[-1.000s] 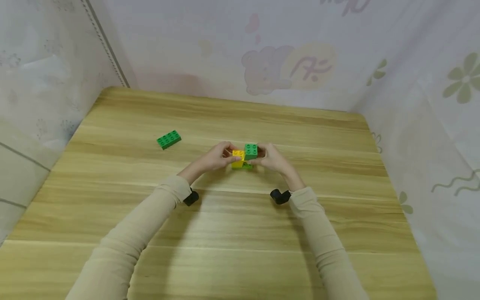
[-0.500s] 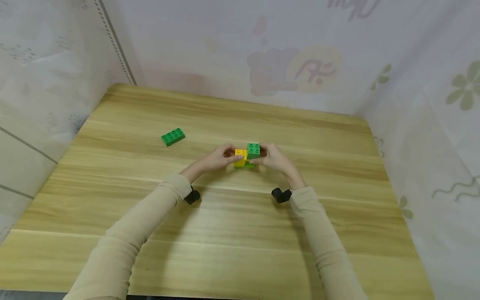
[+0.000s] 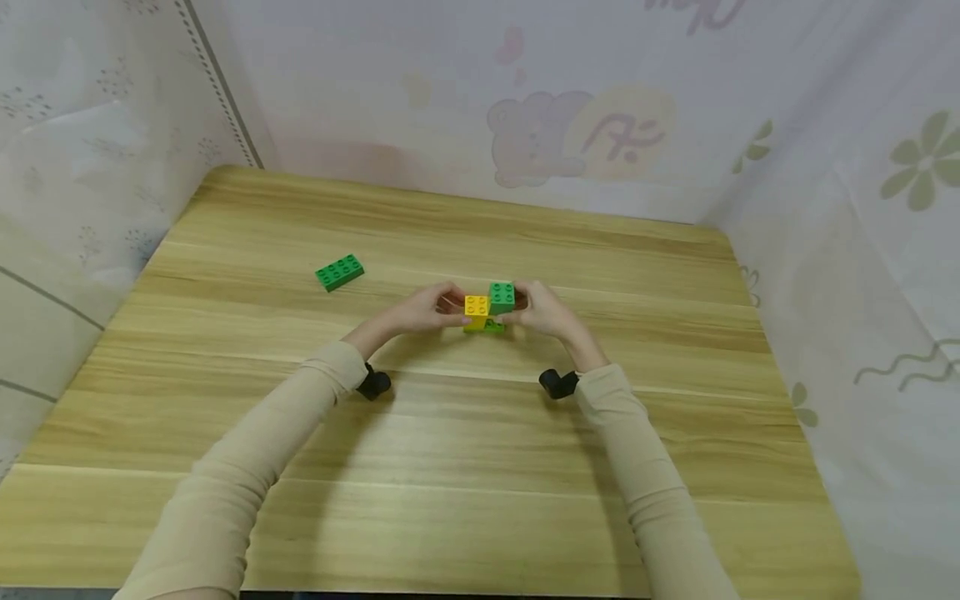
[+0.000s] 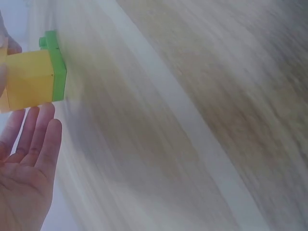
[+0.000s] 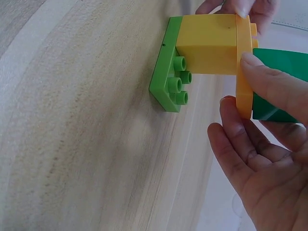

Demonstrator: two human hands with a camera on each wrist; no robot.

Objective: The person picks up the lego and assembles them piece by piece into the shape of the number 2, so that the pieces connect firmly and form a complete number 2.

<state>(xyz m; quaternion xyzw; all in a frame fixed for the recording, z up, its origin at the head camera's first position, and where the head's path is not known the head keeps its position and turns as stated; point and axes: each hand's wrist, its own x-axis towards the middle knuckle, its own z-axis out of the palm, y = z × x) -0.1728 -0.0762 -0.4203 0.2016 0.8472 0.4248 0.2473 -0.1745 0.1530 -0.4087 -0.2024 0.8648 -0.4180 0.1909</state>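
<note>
Fingers of the right hand (image 3: 546, 312) are nearly closed, pinching a green block (image 3: 502, 292), with the thumb tip on a yellow plate (image 5: 243, 41); the left hand (image 3: 429, 310) has its thumb on the yellow side and its other fingers almost straight beside it, and we cannot tell if they pinch. We see the stack (image 3: 477, 310) near the middle of the surface (image 3: 480, 458), a bit nearer the far edge; a light green base (image 5: 166, 82) is at the bottom, a yellow block (image 5: 207, 45) covers one end of it, and the plate sticks out on top, with the green block over the bare bumps. To do this well, we think we should keep the yellow block still, prop the sticking-out end from below and push the green block straight down; a crooked push could tip it all. We also see a loose green brick (image 3: 340, 272) toward the far left corner; the surface has wood stripes and round far corners; pale walls (image 3: 360, 83) with a bear (image 3: 534, 137) and a flower (image 3: 926, 161) rise past its edges.
</note>
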